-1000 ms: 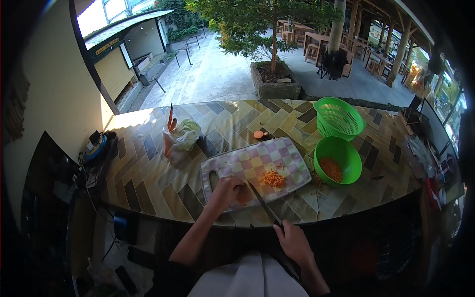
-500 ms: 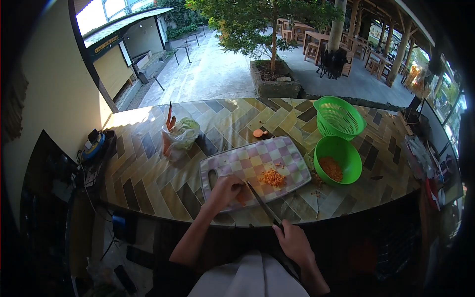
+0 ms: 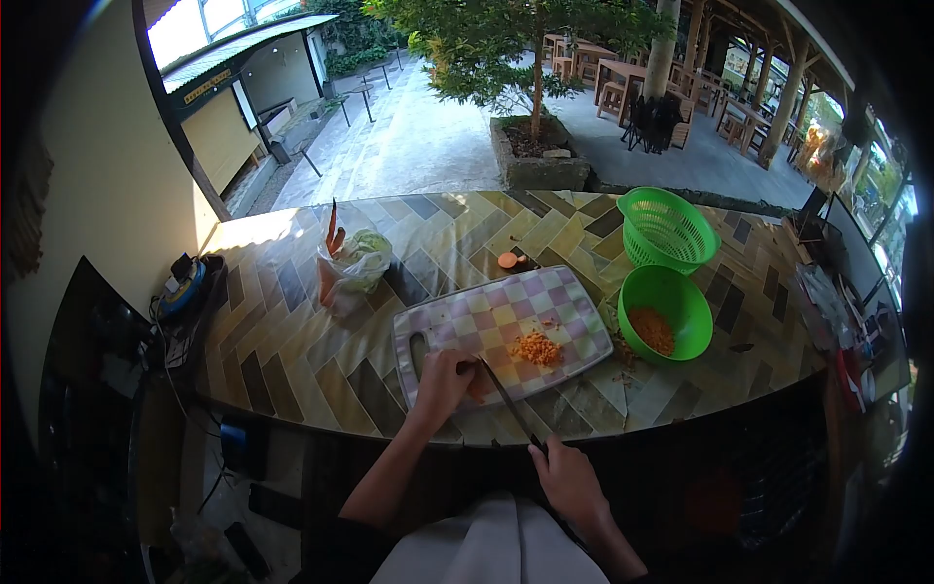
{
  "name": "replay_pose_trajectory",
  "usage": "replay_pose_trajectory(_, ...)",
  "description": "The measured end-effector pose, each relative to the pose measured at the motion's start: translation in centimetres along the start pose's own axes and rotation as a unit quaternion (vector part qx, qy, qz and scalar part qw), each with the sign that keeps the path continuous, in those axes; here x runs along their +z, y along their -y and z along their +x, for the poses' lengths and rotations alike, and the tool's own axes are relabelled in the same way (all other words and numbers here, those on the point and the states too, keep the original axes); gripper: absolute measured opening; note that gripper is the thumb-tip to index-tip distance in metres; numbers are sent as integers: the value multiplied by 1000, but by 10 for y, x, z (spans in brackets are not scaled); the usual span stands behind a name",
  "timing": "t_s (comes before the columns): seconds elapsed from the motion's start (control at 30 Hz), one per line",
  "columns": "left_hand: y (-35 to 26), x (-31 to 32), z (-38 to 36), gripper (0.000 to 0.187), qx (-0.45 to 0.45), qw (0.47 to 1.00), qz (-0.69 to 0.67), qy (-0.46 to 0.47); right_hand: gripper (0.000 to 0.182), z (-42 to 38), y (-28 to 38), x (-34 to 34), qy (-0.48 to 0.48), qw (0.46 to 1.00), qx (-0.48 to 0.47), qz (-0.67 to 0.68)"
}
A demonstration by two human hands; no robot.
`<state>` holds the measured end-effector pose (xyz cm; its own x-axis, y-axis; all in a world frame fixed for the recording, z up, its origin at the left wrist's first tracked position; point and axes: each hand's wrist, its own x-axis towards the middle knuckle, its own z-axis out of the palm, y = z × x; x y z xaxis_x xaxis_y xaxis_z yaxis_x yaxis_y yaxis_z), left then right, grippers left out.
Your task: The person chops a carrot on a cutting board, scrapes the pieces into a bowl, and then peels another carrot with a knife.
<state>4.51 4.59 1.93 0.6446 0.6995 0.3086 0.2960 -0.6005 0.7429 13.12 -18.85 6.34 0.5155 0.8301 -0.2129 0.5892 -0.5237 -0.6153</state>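
My right hand (image 3: 569, 475) grips the handle of a knife (image 3: 514, 405), whose blade points up and left over the near edge of a checkered cutting board (image 3: 467, 321). The blade tip is beside the fingers of my left hand (image 3: 447, 378). Those fingers are curled down on orange carrot (image 3: 479, 387), mostly hidden beneath them. To the right on the board lies a heap of diced carrot (image 3: 537, 348). A green bowl (image 3: 693, 316) beside the board holds more chopped carrot.
Behind the bowl stands a green colander (image 3: 666, 229). A carrot stub (image 3: 507, 261) lies beyond the board. At the left, a plastic bag (image 3: 360, 268) holds carrots and a pale green vegetable. Scraps lie near the bowl on the patterned tabletop (image 3: 292, 321).
My right hand and the knife handle have shifted slightly left and down, and the blade sits a little steeper. My left hand stays at nearly the same place on the carrot.
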Motion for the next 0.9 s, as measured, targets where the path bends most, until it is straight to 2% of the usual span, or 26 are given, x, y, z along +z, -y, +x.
replay_pose_trajectory(0.1, 4, 7, -1, 18, -40, 999, 7, -11, 36, 1, 1, 5, 9, 1000, -1, -9)
replay_pose_trajectory(0.4, 9, 10, 2, 16, -51, 999, 3, -6, 35, 8, 14, 2, 64, 996, 5, -68)
replay_pose_trajectory(0.5, 13, 11, 1, 18, -44, 999, 27, -7, 32, 11, 14, 4, 33, 995, -27, -93)
replay_pose_trajectory(0.6, 7, 9, -3, 17, -22, 999, 42, -1, 32, 10, 14, -2, 13, 994, -13, -108)
replay_pose_trajectory(0.8, -8, 20, 0, 15, -48, 998, -18, 22, 38, 9, -4, -16, -61, 995, 42, -60)
replay_pose_trajectory(0.9, -13, 37, 12, 17, 16, 999, -40, 33, 37, 5, -8, -18, -71, 995, 25, -63)
